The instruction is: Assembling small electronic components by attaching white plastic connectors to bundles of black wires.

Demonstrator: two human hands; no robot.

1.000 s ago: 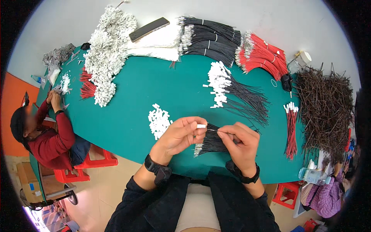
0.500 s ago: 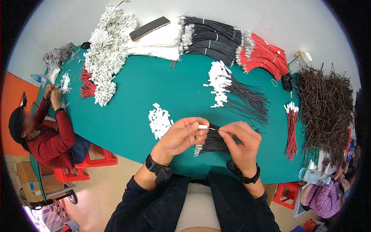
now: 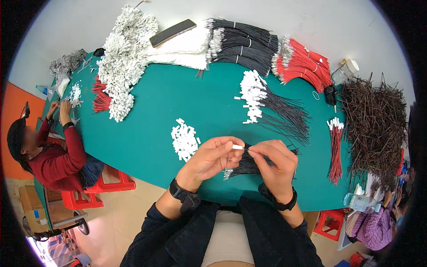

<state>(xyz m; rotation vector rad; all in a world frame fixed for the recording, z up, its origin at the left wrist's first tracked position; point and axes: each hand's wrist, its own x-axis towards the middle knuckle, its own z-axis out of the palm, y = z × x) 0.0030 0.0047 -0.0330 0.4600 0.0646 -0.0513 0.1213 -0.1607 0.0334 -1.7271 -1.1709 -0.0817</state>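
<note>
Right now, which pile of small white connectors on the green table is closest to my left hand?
The loose heap of white connectors just left of your left hand; the other white piles lie farther up the table.

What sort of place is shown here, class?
Probably a small wire-assembly workshop: bundles of red wires and black wires lie on a green table, and a pile of small white connectors.

Dark navy jacket sleeves pushed up the forearms, and a black wristband on each wrist.

Right hand (image 3: 275, 161) shifted slightly toward left hand (image 3: 214, 156) — connector (image 3: 237, 147) now at wire tip.
</note>
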